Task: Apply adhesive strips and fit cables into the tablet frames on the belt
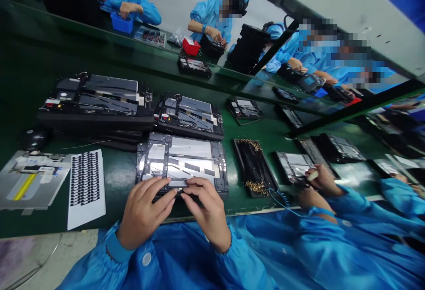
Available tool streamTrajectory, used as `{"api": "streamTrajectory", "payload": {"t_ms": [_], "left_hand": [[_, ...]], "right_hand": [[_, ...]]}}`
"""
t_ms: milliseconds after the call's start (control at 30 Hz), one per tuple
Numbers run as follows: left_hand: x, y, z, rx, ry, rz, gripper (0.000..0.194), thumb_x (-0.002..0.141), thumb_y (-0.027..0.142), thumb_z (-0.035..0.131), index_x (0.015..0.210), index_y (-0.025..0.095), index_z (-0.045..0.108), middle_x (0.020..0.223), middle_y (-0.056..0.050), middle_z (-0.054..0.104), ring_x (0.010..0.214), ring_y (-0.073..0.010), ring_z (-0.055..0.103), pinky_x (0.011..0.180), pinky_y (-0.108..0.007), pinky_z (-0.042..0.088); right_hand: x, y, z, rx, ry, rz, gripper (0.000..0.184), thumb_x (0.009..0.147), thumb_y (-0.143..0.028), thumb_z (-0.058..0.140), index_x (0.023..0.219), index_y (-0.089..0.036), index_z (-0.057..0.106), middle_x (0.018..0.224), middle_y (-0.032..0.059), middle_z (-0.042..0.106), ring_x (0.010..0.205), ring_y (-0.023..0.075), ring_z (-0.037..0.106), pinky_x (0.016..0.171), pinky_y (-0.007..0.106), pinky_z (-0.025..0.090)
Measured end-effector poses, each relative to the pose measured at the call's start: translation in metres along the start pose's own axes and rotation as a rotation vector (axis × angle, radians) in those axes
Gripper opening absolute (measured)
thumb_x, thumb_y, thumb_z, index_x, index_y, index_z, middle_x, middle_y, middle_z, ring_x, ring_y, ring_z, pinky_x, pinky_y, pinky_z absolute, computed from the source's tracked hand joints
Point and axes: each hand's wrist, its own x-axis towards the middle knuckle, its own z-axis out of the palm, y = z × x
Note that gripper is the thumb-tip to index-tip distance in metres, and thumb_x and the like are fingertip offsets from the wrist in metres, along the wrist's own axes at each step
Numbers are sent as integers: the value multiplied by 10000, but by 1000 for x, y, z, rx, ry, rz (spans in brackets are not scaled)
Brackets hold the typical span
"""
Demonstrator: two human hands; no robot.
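Observation:
In front of me on the bench lies a tablet [189, 148] with its inside exposed, showing silver panels, black strips and a dark frame. My left hand [146, 210] is closed at its near edge, fingertips on the frame and thumb pointing inward. Facing it, my right hand [207, 208] pinches at the same edge, its thumb and forefinger close together. A small pale part sits between the two hands' tips; its kind is too small to tell. To the left lies a white sheet [86, 212] with rows of black stickers.
Stacked open tablets [109, 99] and another stack [189, 117] stand behind. A silver panel [36, 192] with yellow tape and a black mouse-like object [35, 138] are left. A tray of black cables [254, 166] sits right, beside a co-worker's hands [318, 186]. Other workers sit opposite.

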Motion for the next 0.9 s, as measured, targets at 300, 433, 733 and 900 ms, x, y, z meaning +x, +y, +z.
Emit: {"api": "streamTrajectory", "payload": {"t_ms": [300, 433, 733, 900], "left_hand": [[0, 0, 1, 10, 29, 3, 231, 931, 144, 660, 1142, 234, 694, 1234, -82, 697, 1185, -272, 603, 981, -444, 475], [0, 1, 1, 4, 46, -3, 224, 930, 145, 663, 1131, 239, 701, 1232, -74, 704, 1176, -261, 616, 982, -429, 483], [-2, -3, 5, -29, 42, 5, 235, 974, 152, 593, 1170, 243, 685, 1247, -71, 700, 1184, -250, 624, 993, -440, 500], [-9, -5, -6, -113, 134, -39, 271, 919, 112, 655, 1184, 139, 610, 1265, -137, 681, 1261, -246, 598, 1049, -407, 522]], "right_hand": [[-2, 1, 2, -81, -32, -51, 252, 970, -95, 597, 1174, -221, 675, 1142, 108, 646, 1072, 213, 636, 908, 369, 571], [-5, 4, 2, -136, -47, -100, 270, 967, -88, 594, 1179, -223, 690, 1176, 119, 633, 1071, 218, 630, 869, 364, 587], [-11, 3, 8, -384, -17, -382, 382, 899, -84, 625, 1281, -97, 633, 1149, 184, 667, 1074, 270, 644, 863, 400, 604], [-14, 11, 11, -430, -3, -419, 399, 922, -110, 614, 1320, -110, 618, 1212, 189, 653, 1111, 268, 635, 890, 408, 585]]}}
